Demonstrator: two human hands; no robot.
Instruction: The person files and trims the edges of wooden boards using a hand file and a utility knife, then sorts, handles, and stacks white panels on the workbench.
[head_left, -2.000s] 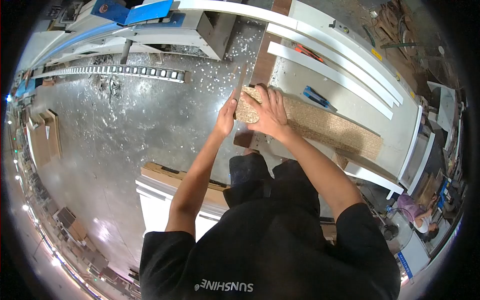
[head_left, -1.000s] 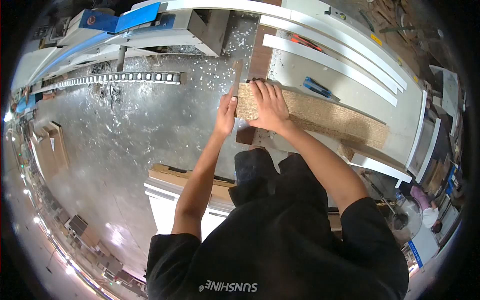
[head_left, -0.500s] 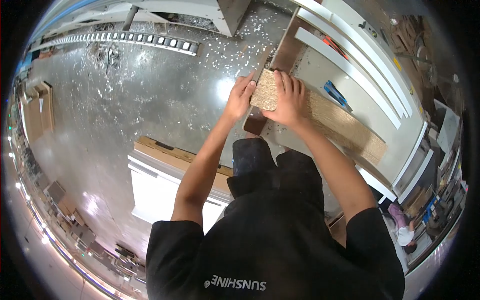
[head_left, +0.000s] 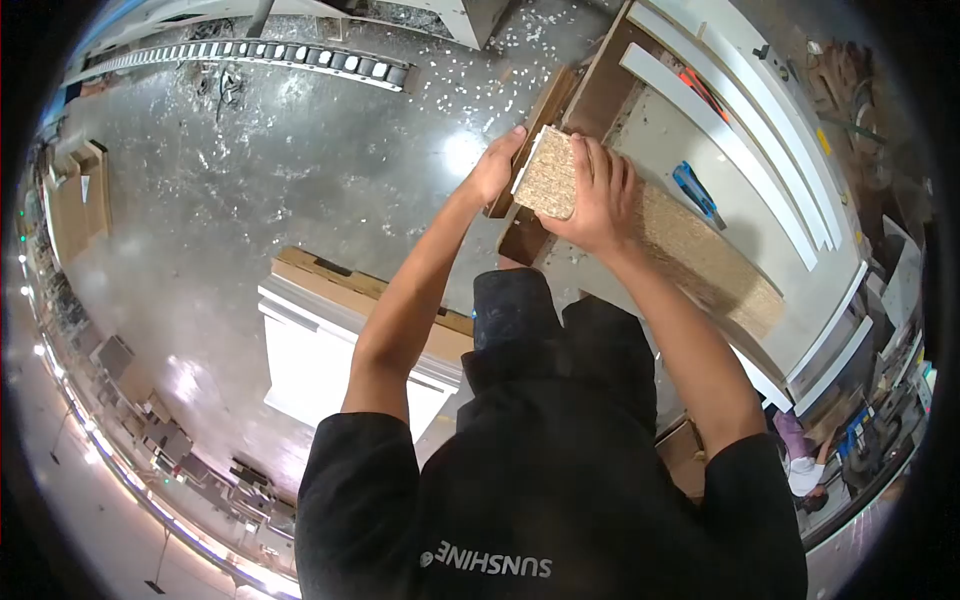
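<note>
My right hand [head_left: 603, 200] is wrapped over the near end of a long chipboard piece [head_left: 700, 250], thumb on one side and fingers on the other. The rough, speckled face of the chipboard shows, and its left end has a thin white edge. My left hand [head_left: 490, 175] is closed on a narrow brown strip [head_left: 550, 100] just left of that end. The strip stands at a slant, and my fingers behind it are partly hidden. A blue utility knife [head_left: 697, 190] lies on the pale work surface [head_left: 665, 135] beyond my right hand.
White strips [head_left: 720, 150] and a red-orange tool [head_left: 703, 92] lie on the far side of the work surface. White panels [head_left: 330, 360] are stacked at my left. A cable chain [head_left: 290, 52] runs along the floor, with white scraps around it. Another person [head_left: 803, 470] is at far right.
The brown strip has come into clearer view, tilted apart from the chipboard end, with my left hand on it. My right hand keeps its grip. The whole view has shifted slightly.
</note>
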